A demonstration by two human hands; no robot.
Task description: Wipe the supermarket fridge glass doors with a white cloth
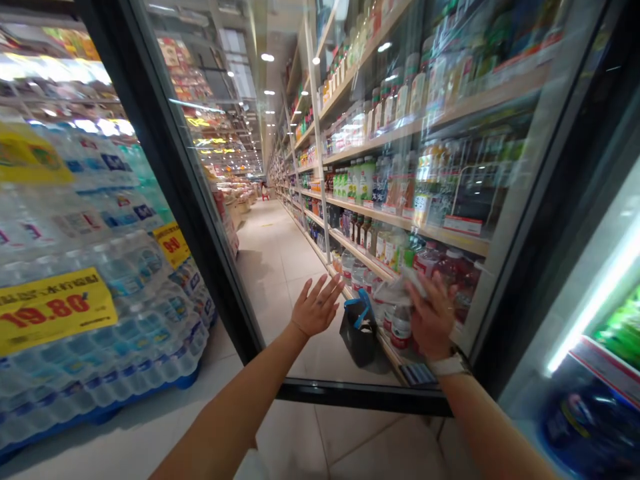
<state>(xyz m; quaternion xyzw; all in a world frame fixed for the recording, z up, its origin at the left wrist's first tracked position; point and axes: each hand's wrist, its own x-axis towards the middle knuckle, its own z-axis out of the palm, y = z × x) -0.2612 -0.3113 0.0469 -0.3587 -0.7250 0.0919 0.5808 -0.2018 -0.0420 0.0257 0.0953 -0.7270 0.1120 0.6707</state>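
Observation:
A black-framed glass door (370,395) stands in front of me, swung away from the lit cabinet. My right hand (434,317) is at the lower right of the pane, its fingers over a crumpled, whitish cloth or tissue (395,291) against the glass; motion blurs both. My left hand (318,307) is raised, palm toward the pane and fingers spread, holding nothing. Whether its palm touches the glass I cannot tell. Beyond the hands, in the glass, appears a dark bucket (359,333) with a blue strip over its rim.
Stacked packs of bottled water (125,267) with yellow price signs (55,308) fill the left side. Shelves of bottled drinks (380,177) show in the glass. At the right edge is a lit cabinet with a light strip (595,303). Pale floor tiles (295,440) lie below.

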